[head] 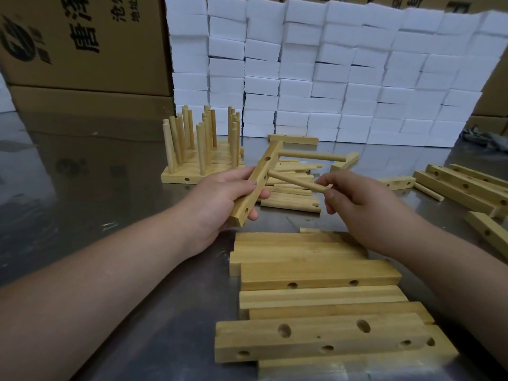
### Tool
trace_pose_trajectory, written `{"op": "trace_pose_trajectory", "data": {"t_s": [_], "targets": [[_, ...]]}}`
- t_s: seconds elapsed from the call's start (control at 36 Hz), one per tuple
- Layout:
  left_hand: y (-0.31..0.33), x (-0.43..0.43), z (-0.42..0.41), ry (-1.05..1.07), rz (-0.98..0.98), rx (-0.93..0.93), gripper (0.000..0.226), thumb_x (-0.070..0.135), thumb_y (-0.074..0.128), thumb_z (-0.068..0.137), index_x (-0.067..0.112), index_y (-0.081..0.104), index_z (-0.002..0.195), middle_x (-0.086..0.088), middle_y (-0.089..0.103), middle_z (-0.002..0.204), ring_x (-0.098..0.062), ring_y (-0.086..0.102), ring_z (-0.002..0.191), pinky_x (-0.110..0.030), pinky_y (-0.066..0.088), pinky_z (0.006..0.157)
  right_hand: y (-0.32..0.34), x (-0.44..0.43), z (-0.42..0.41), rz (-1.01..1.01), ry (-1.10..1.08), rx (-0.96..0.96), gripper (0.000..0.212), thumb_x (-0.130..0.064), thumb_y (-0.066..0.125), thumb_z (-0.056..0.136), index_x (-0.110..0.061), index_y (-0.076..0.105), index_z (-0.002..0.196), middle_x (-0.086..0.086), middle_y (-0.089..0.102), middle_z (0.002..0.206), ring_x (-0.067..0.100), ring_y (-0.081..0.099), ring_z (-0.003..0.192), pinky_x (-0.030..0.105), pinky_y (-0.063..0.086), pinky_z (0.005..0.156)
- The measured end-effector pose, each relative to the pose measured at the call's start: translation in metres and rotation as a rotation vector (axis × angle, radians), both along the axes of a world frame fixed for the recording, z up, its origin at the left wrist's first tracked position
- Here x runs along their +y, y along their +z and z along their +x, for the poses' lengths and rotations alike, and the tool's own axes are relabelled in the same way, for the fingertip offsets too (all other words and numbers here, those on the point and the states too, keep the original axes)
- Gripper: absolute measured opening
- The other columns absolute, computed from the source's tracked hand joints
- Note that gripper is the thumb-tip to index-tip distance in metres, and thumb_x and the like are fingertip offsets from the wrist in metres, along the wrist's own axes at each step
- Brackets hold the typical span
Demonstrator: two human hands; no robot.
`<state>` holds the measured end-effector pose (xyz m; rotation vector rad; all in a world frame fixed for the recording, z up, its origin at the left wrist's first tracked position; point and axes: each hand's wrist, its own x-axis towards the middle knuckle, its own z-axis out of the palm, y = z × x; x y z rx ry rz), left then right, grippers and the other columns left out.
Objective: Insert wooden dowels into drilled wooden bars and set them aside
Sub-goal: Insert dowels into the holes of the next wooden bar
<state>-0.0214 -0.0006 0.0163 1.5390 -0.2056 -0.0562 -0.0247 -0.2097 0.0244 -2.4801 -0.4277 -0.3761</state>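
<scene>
- Leftmost, at the rear, brown printed cardboard cartons [82, 42] stand beyond the grey reflective metal worktop [110, 188]; they take no part in the step.
- Left of centre, behind the hands, finished pale wooden bars with upright dowels [203, 160] stand side by side on the worktop, set aside.
- Next, the left hand [220, 199]: its grip is wrapped round the lower half of a pale drilled wooden bar [259, 178], held slantwise above the worktop, thumb on top, fingers beneath.
- At centre, a first round wooden dowel [313, 155] juts sideways from the bar's upper end, apparently seated; a second round wooden dowel [294, 181] meets the bar at mid-length.
- Beneath these, a heap of loose wooden dowels [291, 204] lies on the worktop.
- Right of centre, the right hand [357, 202]: its grip pinches the free end of the second dowel between thumb and fingertips.
- In the foreground, a stack of bare drilled wooden bars [319, 273] awaits filling; more long drilled bars [464, 188] lie at far right.
- Across the back, a wall of white foam blocks [330, 64].
- Step in hand, as judged: insertion of the second dowel. How deep its tip sits cannot be told.
- Next move, as judged: a push straight along the dowel's axis while the left hand braces the bar against it. Any hole left bare would want a dowel from the heap. The bar then belongs with the finished group at left.
</scene>
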Motion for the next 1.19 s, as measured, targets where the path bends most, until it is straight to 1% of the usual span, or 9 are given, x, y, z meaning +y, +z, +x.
{"op": "trace_pose_trajectory", "data": {"t_s": [0.11, 0.28, 0.39, 0.67, 0.72, 0.83, 0.92, 1.03, 1.19], "targets": [[0.000, 0.000, 0.000, 0.000, 0.016, -0.016, 0.027, 0.013, 0.045, 0.095, 0.036, 0.059, 0.094, 0.000, 0.073, 0.088, -0.009, 0.056, 0.052, -0.027, 0.042, 0.059, 0.002, 0.001, -0.004, -0.003, 0.018, -0.029, 0.031, -0.021, 0.039, 0.098, -0.031, 0.058, 0.120, -0.012, 0.054, 0.070, -0.015, 0.047, 0.055, 0.002, 0.035, 0.052], [-0.001, 0.001, 0.001, 0.000, 0.021, -0.033, 0.027, 0.013, 0.046, 0.095, 0.037, 0.058, 0.093, 0.000, 0.073, 0.088, -0.009, 0.056, 0.053, -0.027, 0.042, 0.059, 0.002, 0.003, -0.009, 0.013, 0.029, -0.041, 0.031, -0.021, 0.043, 0.096, -0.032, 0.061, 0.119, -0.012, 0.052, 0.060, -0.011, 0.048, 0.051, 0.005, 0.037, 0.048], [0.000, 0.000, 0.000, -0.002, 0.017, -0.034, 0.027, 0.014, 0.046, 0.095, 0.038, 0.058, 0.093, 0.002, 0.073, 0.086, -0.009, 0.057, 0.053, -0.025, 0.043, 0.057, 0.002, 0.003, -0.010, -0.005, 0.048, -0.015, 0.031, -0.023, 0.043, 0.096, -0.034, 0.060, 0.119, -0.028, 0.055, 0.062, -0.007, 0.049, 0.047, 0.009, 0.037, 0.040], [0.003, -0.003, -0.004, 0.005, 0.027, -0.044, 0.030, 0.016, 0.044, 0.096, 0.042, 0.058, 0.092, 0.003, 0.073, 0.088, -0.009, 0.056, 0.053, -0.026, 0.042, 0.058, 0.003, 0.005, -0.012, -0.045, 0.051, -0.055, 0.035, -0.024, 0.046, 0.095, -0.036, 0.056, 0.126, -0.012, 0.058, 0.072, -0.011, 0.050, 0.058, 0.007, 0.038, 0.052], [0.004, -0.004, -0.005, 0.001, 0.045, -0.052, 0.030, 0.016, 0.043, 0.097, 0.043, 0.057, 0.094, 0.004, 0.072, 0.088, -0.008, 0.056, 0.053, -0.026, 0.042, 0.059, 0.005, 0.004, -0.012, -0.023, 0.050, -0.064, 0.034, -0.024, 0.044, 0.095, -0.035, 0.056, 0.125, -0.015, 0.057, 0.071, -0.011, 0.049, 0.057, 0.006, 0.038, 0.051], [0.007, -0.006, -0.008, -0.026, 0.075, -0.088, 0.034, 0.016, 0.041, 0.097, 0.046, 0.056, 0.096, 0.004, 0.070, 0.084, -0.009, 0.053, 0.055, -0.025, 0.042, 0.055, 0.009, 0.000, -0.012, -0.029, 0.061, -0.138, 0.037, -0.032, 0.044, 0.094, -0.036, 0.053, 0.129, -0.031, 0.049, 0.095, -0.016, 0.043, 0.077, 0.000, 0.029, 0.066], [0.008, -0.010, -0.012, -0.043, 0.072, -0.102, 0.037, 0.016, 0.039, 0.098, 0.048, 0.055, 0.092, 0.002, 0.066, 0.085, -0.008, 0.050, 0.053, -0.022, 0.042, 0.049, 0.012, 0.000, -0.014, -0.077, 0.045, -0.180, 0.037, -0.034, 0.050, 0.090, -0.034, 0.057, 0.126, -0.031, 0.049, 0.075, -0.020, 0.045, 0.070, 0.004, 0.029, 0.060], [0.011, -0.016, -0.017, -0.031, 0.077, -0.146, 0.031, 0.020, 0.038, 0.098, 0.047, 0.051, 0.096, 0.000, 0.060, 0.087, -0.007, 0.045, 0.051, -0.019, 0.040, 0.046, 0.016, 0.005, -0.021, -0.161, 0.025, -0.280, 0.032, -0.033, 0.051, 0.090, -0.030, 0.064, 0.119, -0.015, 0.065, 0.082, 0.004, 0.052, 0.073, 0.027, 0.039, 0.064], [0.017, -0.018, -0.019, 0.000, 0.049, -0.197, 0.027, 0.021, 0.037, 0.099, 0.043, 0.051, 0.104, 0.003, 0.059, 0.079, -0.006, 0.046, 0.047, -0.020, 0.040, 0.048, 0.015, 0.010, -0.024, -0.182, 0.030, -0.312, 0.042, -0.043, 0.035, 0.084, -0.019, 0.065, 0.101, -0.005, 0.056, 0.060, 0.009, 0.051, 0.062, 0.025, 0.037, 0.052]]}}
